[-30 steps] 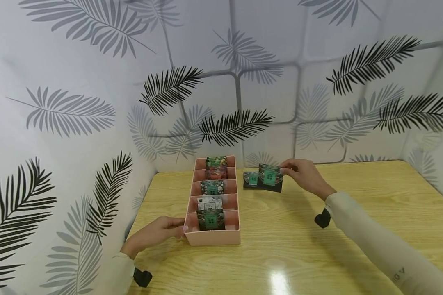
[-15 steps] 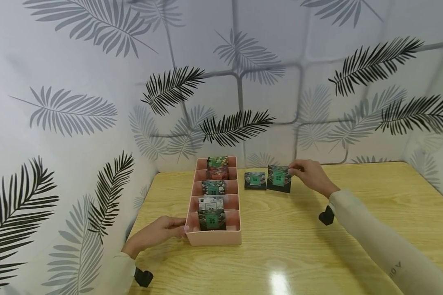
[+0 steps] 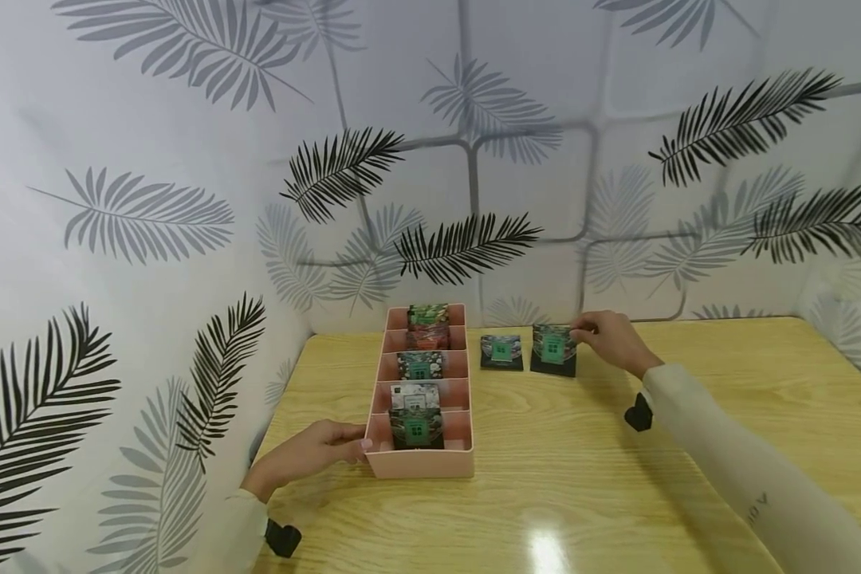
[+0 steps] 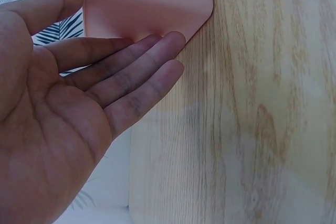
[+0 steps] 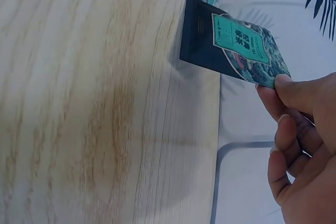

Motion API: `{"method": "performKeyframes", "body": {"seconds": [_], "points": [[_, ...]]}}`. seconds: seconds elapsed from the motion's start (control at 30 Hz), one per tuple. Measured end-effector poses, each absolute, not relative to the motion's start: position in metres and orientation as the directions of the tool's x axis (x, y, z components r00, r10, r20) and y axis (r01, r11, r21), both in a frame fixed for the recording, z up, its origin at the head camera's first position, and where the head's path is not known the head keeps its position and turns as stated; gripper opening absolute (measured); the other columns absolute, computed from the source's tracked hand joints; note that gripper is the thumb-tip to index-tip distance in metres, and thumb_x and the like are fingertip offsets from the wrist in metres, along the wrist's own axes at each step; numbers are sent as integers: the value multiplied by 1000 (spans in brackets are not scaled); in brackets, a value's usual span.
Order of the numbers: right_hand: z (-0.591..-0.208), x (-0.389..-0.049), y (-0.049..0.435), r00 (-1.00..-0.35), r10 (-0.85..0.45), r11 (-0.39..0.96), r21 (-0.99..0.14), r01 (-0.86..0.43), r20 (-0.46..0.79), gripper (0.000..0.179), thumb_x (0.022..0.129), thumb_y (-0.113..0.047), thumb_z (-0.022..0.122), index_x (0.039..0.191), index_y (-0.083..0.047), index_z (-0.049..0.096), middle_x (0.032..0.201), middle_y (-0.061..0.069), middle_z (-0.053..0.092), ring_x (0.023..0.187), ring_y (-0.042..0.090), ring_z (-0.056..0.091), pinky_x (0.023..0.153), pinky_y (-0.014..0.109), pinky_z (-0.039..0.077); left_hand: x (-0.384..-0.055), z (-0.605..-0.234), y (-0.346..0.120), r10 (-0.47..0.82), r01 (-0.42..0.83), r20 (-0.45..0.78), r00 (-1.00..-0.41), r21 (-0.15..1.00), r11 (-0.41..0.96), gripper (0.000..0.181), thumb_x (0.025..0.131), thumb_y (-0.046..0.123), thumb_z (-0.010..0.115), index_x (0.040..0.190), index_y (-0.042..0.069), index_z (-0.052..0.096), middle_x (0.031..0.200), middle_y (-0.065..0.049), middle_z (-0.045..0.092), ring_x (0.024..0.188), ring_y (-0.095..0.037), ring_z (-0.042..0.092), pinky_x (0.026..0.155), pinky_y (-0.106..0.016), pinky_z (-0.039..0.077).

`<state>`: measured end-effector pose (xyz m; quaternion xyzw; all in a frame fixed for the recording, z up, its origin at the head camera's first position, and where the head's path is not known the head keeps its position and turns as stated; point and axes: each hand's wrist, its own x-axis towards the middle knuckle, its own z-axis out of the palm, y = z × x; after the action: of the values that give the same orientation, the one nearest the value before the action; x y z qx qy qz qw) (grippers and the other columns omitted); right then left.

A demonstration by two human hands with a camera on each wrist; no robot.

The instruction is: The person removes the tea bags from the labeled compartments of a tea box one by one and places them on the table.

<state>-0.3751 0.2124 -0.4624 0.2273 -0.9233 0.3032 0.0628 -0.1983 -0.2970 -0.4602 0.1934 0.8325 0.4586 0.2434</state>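
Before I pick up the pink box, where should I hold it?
Probably by the middle of its two long sides, coming from the left and right at once. The box is long and narrow with an open top, and packets stand inside, so holding both sides should help keep it level.

Dark, green-labelled sachet (image 5: 239, 44) in right hand (image 3: 612, 341)
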Motion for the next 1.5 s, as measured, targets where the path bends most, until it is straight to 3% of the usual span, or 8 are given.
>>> {"method": "performKeyframes", "body": {"seconds": [0.27,0.53,0.67,0.97,1.2,1.5], "points": [[-471,-391,213,-898,-365,724,-532,-439,245,21,96,-16,59,107,-1,69,96,12,69,83,25,64,71,44,51,-199,-458,-297,548,103,-231,-804,853,511,46,100,37,48,135,8,54,113,-2,66,100,-33,61,93,-49,45],[-483,-401,209,-912,-333,753,-514,-411,241,20,95,-12,59,106,1,69,96,15,68,85,29,63,74,46,51,-198,-459,-298,549,111,-236,-802,845,524,47,100,37,48,136,8,54,116,0,65,103,-29,61,94,-48,46],[-487,-406,204,-923,-308,768,-513,-385,232,19,94,-11,60,104,2,69,94,15,68,84,29,63,73,46,50,-197,-459,-299,549,110,-234,-802,846,521,48,100,37,48,138,7,52,122,-4,64,106,-24,62,95,-45,46],[-491,-411,199,-942,-275,801,-497,-335,191,20,94,-11,59,106,3,68,97,18,67,84,31,63,72,46,51,-196,-458,-298,546,96,-236,-804,854,511,45,100,37,48,134,8,56,116,-2,65,103,-29,61,93,-49,46],[-494,-410,199,-946,-270,819,-474,-323,178,21,94,-10,59,107,4,68,100,21,67,89,37,62,77,51,49,-195,-455,-296,526,97,-240,-816,840,534,50,100,38,49,138,6,50,134,-9,55,109,-20,60,98,-45,44],[-497,-413,195,-944,-288,803,-495,-331,163,23,95,-11,58,109,4,67,103,21,66,92,37,61,79,51,49,-196,-458,-299,523,105,-236,-819,834,541,49,99,39,49,138,8,52,133,-7,56,106,-21,62,96,-42,46]]}}
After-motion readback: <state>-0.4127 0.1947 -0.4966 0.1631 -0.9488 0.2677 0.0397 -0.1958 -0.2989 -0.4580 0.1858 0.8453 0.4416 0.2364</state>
